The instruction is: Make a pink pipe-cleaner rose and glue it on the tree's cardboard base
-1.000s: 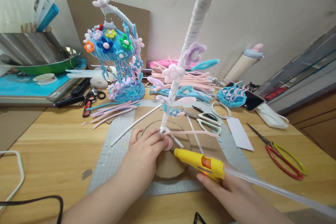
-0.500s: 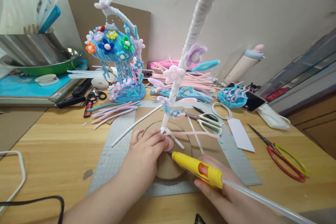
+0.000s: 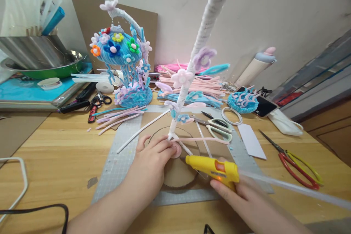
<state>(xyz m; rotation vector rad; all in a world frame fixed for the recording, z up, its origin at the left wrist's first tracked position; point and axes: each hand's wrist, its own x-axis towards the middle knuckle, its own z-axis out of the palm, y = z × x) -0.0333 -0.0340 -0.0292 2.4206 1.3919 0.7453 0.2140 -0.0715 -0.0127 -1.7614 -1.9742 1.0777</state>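
Observation:
My right hand (image 3: 238, 197) is closed around a yellow hot glue gun (image 3: 211, 168), with a clear glue stick (image 3: 290, 184) out of its back. Its nozzle points left over a round cardboard disc (image 3: 178, 179). At the disc's middle, a small flat coil of pink pipe cleaner (image 3: 177, 150) lies under my left hand (image 3: 153, 161), whose fingertips hold it down. The coil's pink tail (image 3: 203, 139) runs off to the right. Behind my left fingers stands a white wrapped stem (image 3: 192, 65) with fuzzy flowers and splayed feet; its left foot is partly hidden.
Green-handled scissors (image 3: 219, 128) and red-and-yellow-handled scissors (image 3: 298, 168) lie to the right. A flower-covered blue jellyfish ornament (image 3: 117, 51) stands back left. Pink pipe cleaners (image 3: 189, 84) are piled behind the stem. A grey cutting mat (image 3: 109, 179) lies underneath. A black cable (image 3: 41, 208) crosses front left.
My right hand has drawn the glue gun back to the right, so its nozzle is now farther from the pink coil. My left hand stays in place.

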